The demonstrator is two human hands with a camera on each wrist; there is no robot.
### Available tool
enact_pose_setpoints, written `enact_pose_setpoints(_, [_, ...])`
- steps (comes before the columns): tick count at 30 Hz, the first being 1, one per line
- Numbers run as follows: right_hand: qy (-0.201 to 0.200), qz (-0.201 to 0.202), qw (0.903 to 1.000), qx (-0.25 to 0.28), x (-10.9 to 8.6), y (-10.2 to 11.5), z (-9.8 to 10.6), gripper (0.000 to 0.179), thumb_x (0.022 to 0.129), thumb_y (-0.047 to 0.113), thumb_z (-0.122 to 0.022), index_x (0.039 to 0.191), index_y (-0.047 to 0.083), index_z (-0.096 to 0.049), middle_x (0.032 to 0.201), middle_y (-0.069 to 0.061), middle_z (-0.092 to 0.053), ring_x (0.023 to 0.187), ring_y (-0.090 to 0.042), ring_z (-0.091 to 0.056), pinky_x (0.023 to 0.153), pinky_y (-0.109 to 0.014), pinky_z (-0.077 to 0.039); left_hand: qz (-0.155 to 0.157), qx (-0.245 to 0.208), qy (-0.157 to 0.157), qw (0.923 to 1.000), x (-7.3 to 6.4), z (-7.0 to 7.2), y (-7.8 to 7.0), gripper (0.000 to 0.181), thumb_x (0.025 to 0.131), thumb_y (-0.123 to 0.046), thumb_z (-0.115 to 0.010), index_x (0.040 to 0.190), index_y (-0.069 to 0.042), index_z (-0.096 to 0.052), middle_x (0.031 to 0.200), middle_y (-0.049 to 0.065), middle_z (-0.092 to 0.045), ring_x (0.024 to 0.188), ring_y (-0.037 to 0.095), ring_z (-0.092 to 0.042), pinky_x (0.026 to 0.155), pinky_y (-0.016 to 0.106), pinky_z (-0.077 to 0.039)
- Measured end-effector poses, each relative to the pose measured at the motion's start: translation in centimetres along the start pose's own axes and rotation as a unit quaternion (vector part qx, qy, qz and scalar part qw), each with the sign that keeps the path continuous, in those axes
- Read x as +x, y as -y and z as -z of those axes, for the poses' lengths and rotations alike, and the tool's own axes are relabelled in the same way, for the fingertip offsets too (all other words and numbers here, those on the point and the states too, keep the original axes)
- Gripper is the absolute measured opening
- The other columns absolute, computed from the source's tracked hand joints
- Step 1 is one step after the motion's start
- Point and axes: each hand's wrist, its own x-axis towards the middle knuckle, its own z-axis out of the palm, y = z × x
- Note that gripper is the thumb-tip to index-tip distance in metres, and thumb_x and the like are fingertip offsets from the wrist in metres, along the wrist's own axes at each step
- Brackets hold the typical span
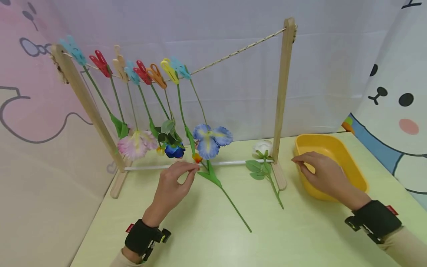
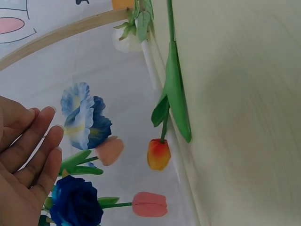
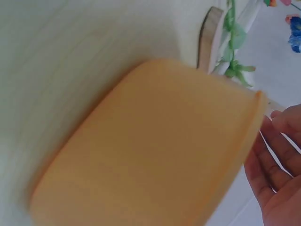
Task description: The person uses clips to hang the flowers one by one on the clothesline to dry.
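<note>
An orange-red tulip point(image 1: 197, 158) lies on the table, its green stem running toward the front and its bloom by the white rod. My left hand point(image 1: 175, 183) is just beside that bloom; the left wrist view shows loosely bent fingers point(image 2: 44, 160) holding nothing, apart from the tulip. Over the yellow basin point(image 1: 358, 178) hovers my right hand point(image 1: 321, 174), its relaxed fingers near the rim in the right wrist view and nothing between them. A white rose point(image 1: 262, 147) with a leafy stem rests against the rod near the right post.
Between two wooden posts point(image 1: 283, 89) a rope point(image 1: 238, 50) sags. Along its left part, several coloured clothespins point(image 1: 171, 71) hold flowers upside down, including a blue iris point(image 1: 212, 141), a pink flower point(image 1: 136, 144) and a dark blue rose point(image 1: 175, 151). The white rod point(image 1: 233, 162) joins the posts low down.
</note>
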Motion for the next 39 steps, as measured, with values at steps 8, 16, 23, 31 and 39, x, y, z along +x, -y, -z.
enact_pose_setpoints(8, [0.025,-0.001,0.9994,-0.025,-1.8,-3.1,0.8,0.028,0.074,-0.004,-0.076,0.101,0.003,-0.074,0.087,-0.009,-0.071,0.075,-0.025,-0.063,0.061,-0.043,-0.055,0.026,0.000,0.036,0.9990,-1.3,-0.9,0.1,0.018,0.086,-0.002,-0.071,0.101,-0.010,-0.076,0.096,0.002,-0.073,0.090,0.015,-0.066,0.076,0.036,-0.057])
enact_pose_setpoints(16, [0.083,-0.034,0.9929,-0.079,-2.9,-5.3,2.0,0.026,0.075,0.001,-0.076,0.102,0.004,-0.074,0.090,-0.013,-0.072,0.080,-0.030,-0.065,0.063,-0.051,-0.056,0.041,-0.005,0.060,0.9973,-2.1,-1.6,0.6,0.017,0.086,-0.002,-0.071,0.102,-0.009,-0.076,0.092,0.001,-0.073,0.087,0.013,-0.066,0.074,0.038,-0.058])
enact_pose_setpoints(23, [0.173,-0.093,0.9784,-0.066,-3.7,-6.5,2.2,0.028,0.081,0.002,-0.072,0.109,-0.001,-0.071,0.096,-0.018,-0.071,0.083,-0.033,-0.063,0.072,-0.054,-0.055,0.056,-0.009,0.077,0.9955,-2.9,-2.2,0.4,0.018,0.086,-0.003,-0.072,0.101,-0.013,-0.076,0.092,-0.002,-0.073,0.085,0.009,-0.065,0.072,0.038,-0.058])
enact_pose_setpoints(31, [0.164,-0.093,0.9782,-0.087,-4.3,-7.4,2.2,0.029,0.078,0.004,-0.076,0.106,-0.002,-0.072,0.099,-0.022,-0.068,0.086,-0.036,-0.061,0.069,-0.056,-0.055,0.060,-0.005,0.085,0.9946,-3.2,-2.7,0.0,0.018,0.085,-0.003,-0.073,0.099,-0.014,-0.077,0.091,-0.006,-0.073,0.088,0.007,-0.065,0.075,0.033,-0.058])
enact_pose_setpoints(39, [0.157,-0.109,0.9780,-0.084,-4.6,-7.7,2.2,0.032,0.078,0.002,-0.076,0.108,-0.005,-0.070,0.102,-0.026,-0.065,0.086,-0.038,-0.061,0.069,-0.057,-0.054,0.059,-0.011,0.096,0.9936,-3.3,-3.3,0.0,0.018,0.085,-0.003,-0.073,0.098,-0.015,-0.077,0.093,-0.006,-0.074,0.089,0.008,-0.066,0.078,0.035,-0.058])
